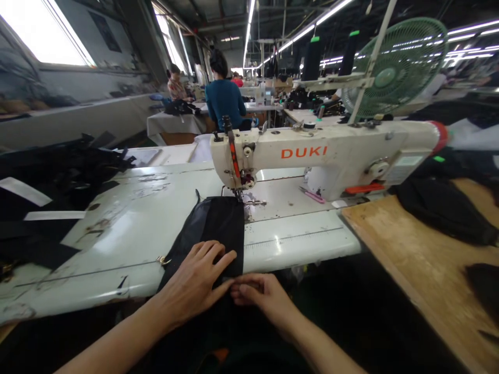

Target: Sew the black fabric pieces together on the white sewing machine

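Note:
Black fabric (pixel 222 223) lies on the pale sewing table and hangs over its front edge. Its far end reaches the needle area of a white sewing machine (pixel 273 148) marked DUKI. My left hand (pixel 198 275) rests on the fabric with its fingers spread, the thumb pointing toward my other hand. At the table's front edge my right hand (pixel 263 298) has its fingers curled, pinching the fabric's right edge. The fingertips of both hands are close together there. A small metal clip (pixel 162 259) sits at the fabric's left side.
Pink-handled thread snips (pixel 312 195) lie under the machine arm. Dark fabric pieces (pixel 47 192) are heaped at the left. A wooden board (pixel 421 254) carrying black items is at the right. A green fan (pixel 393 67) stands behind the machine. Beyond, a person in a blue top (pixel 224 96) sits facing away.

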The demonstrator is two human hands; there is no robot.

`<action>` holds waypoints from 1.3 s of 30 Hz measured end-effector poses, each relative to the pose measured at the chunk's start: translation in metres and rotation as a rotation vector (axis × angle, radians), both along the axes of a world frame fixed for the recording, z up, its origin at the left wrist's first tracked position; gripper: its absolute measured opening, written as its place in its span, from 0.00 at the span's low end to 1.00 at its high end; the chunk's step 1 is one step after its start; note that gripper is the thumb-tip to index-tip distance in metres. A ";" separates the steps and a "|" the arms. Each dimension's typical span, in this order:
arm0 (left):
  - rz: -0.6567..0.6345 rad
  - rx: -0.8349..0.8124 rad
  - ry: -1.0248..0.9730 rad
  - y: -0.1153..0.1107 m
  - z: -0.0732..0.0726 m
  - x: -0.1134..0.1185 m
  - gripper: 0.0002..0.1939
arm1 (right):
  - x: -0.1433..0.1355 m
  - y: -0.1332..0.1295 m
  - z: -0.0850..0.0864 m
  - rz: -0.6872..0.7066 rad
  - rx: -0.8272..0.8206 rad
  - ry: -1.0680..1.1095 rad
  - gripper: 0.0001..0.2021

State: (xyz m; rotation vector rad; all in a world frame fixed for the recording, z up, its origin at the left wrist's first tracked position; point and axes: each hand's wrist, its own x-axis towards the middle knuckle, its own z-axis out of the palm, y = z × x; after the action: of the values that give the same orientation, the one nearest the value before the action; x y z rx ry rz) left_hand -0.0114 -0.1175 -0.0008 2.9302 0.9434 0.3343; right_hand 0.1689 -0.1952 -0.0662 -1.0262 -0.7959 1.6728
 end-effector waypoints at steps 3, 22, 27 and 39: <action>-0.015 -0.036 -0.053 0.006 0.000 -0.002 0.10 | -0.022 0.000 -0.002 -0.080 -0.030 0.116 0.29; -0.029 -0.295 -0.093 0.020 0.014 -0.016 0.12 | -0.056 0.017 0.017 -0.306 0.047 0.238 0.27; -0.045 -0.284 -0.085 0.014 0.017 -0.011 0.15 | -0.054 0.014 0.022 -0.283 0.006 0.231 0.28; -0.002 -0.263 -0.200 0.020 0.009 -0.010 0.11 | -0.052 0.016 0.014 -0.336 -0.009 0.216 0.26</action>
State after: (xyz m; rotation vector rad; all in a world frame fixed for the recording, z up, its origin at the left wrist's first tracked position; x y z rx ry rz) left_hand -0.0214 -0.0976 0.0082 2.6042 0.8815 0.4547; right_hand 0.1166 -0.1797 -0.0527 -0.9100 -0.4466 1.4663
